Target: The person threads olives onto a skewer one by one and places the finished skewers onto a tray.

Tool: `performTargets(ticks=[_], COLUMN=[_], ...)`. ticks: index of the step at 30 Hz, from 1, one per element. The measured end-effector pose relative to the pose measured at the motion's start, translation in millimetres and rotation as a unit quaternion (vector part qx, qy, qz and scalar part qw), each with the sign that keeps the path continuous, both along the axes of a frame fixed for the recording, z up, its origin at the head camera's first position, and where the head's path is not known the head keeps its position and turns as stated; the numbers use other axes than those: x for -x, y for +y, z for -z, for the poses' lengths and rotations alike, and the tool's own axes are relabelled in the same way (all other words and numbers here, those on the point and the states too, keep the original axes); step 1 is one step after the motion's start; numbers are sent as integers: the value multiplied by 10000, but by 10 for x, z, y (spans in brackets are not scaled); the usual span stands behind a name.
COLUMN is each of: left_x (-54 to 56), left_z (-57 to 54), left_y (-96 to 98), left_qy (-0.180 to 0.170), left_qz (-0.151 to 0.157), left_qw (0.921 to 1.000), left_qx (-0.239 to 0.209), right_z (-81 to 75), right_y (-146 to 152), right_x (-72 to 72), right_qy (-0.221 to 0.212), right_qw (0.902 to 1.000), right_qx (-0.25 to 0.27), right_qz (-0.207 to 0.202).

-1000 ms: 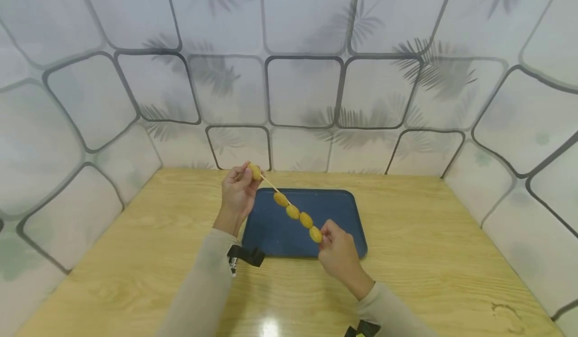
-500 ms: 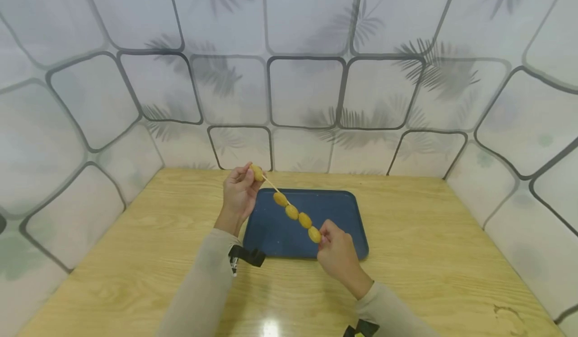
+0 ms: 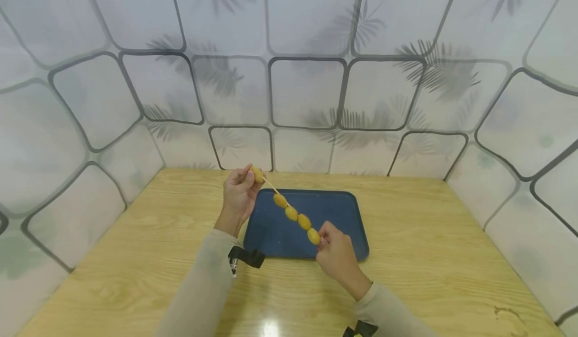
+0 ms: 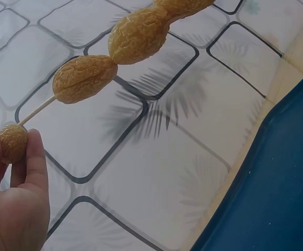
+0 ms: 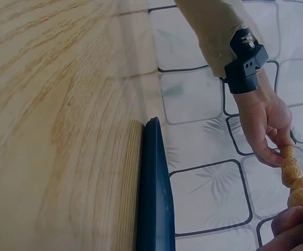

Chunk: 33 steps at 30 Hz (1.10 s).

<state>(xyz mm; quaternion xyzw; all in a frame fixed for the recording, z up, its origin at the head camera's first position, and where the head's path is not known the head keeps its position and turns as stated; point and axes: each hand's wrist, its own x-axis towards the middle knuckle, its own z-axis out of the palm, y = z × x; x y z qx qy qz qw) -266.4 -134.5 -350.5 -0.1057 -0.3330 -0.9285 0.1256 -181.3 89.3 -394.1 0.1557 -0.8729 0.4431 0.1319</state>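
Note:
A thin wooden skewer [image 3: 271, 184] carries several wrinkled, golden-brown oval pieces [image 4: 85, 78]. It slants down from upper left to lower right above a dark blue tray [image 3: 347, 206]. My left hand [image 3: 237, 194] pinches one oval piece [image 4: 14, 142] at the upper end, between thumb and fingers. Bare skewer shows between that piece and the others, which sit close together in a row. My right hand [image 3: 336, 251] grips the lower end, right beside the last piece [image 3: 313, 236]; the skewer tip is hidden in its fingers.
The tray lies on a light wooden table [image 3: 135, 257], below and beyond the hands. A patterned wall covering [image 3: 307, 91] encloses the table at the back and both sides. Black straps [image 3: 246, 256] with wrist devices sit over the sleeves.
My right hand and the lower pieces have shifted very slightly left and down. Both hands keep the same hold, and the gap along the skewer looks about the same.

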Motion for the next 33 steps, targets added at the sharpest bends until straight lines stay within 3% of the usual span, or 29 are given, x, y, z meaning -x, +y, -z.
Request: performTargets(ticks=[23,33], left_x=[-1,15], left_z=[-2,55], left_y=[8,-2], left_qy=[-23,-654], left_qz=[-42,-185], left_qw=[9999,9969], left_qx=[117,395], right_z=[-6,-32], right_y=[-40,-20], right_x=[7,12], right_qy=[130,580], right_qw=[9999,9982], right_qx=[7,-105], right_qz=[15,55])
